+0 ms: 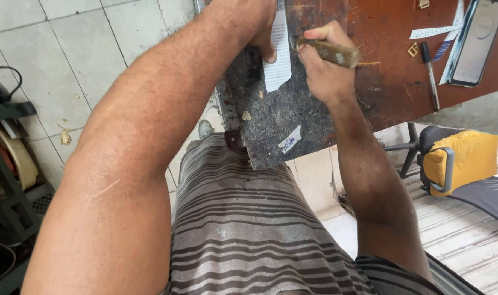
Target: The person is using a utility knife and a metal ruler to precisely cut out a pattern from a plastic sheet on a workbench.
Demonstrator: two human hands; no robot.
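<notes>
My left hand presses a white strip of material down on a dark, scarred cutting slab that juts over the table's edge above my lap. My right hand is closed around a tool with a worn brown wooden handle. The tool's working end meets the strip's right edge near my left fingers; the blade itself is mostly hidden. My striped shorts fill the lower middle of the view.
A reddish-brown table holds a black marker, a phone, white paper strips and a small brass buckle. An office chair with a yellow cushion stands at right. Shelving with cables stands at left on the tiled floor.
</notes>
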